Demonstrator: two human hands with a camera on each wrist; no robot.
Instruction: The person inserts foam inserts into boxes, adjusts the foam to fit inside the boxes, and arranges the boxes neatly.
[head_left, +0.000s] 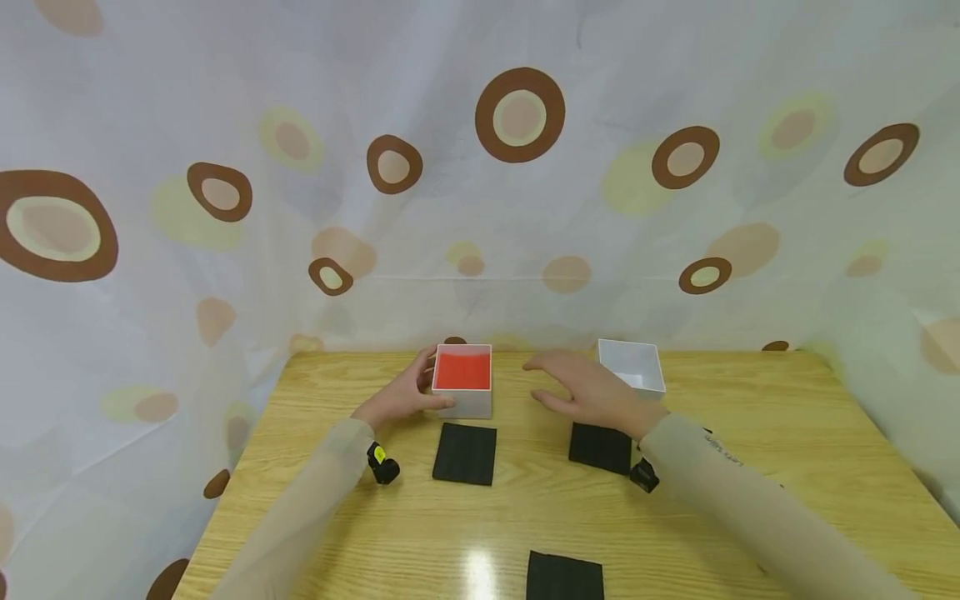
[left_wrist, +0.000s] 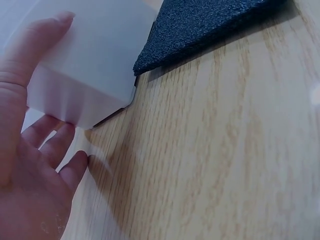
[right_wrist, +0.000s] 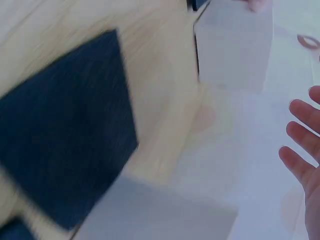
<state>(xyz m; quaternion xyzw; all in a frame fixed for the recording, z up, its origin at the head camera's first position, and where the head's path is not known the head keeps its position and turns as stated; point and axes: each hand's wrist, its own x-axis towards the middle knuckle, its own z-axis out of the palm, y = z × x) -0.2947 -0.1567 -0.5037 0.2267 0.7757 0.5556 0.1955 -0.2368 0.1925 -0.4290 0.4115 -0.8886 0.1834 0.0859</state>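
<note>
My left hand (head_left: 405, 393) holds a white square box (head_left: 472, 406) at its left side, the thumb on the front face and the other fingers round the side. Something flat and red (head_left: 462, 372) shows inside the box. In the left wrist view the thumb lies along the white box (left_wrist: 100, 45), with the fingertips right at its lower edge. My right hand (head_left: 588, 392) hangs in the air between this box and a second white box (head_left: 630, 364), its fingers spread and nothing in them. Black square foam pads lie before both boxes, a left one (head_left: 465, 454) and a right one (head_left: 600, 447).
A third black pad (head_left: 565, 577) lies at the near edge of the view on the wooden table (head_left: 420, 533). Patterned cloth (head_left: 450, 225) hangs behind the table and at both sides. Small cameras are strapped to both wrists.
</note>
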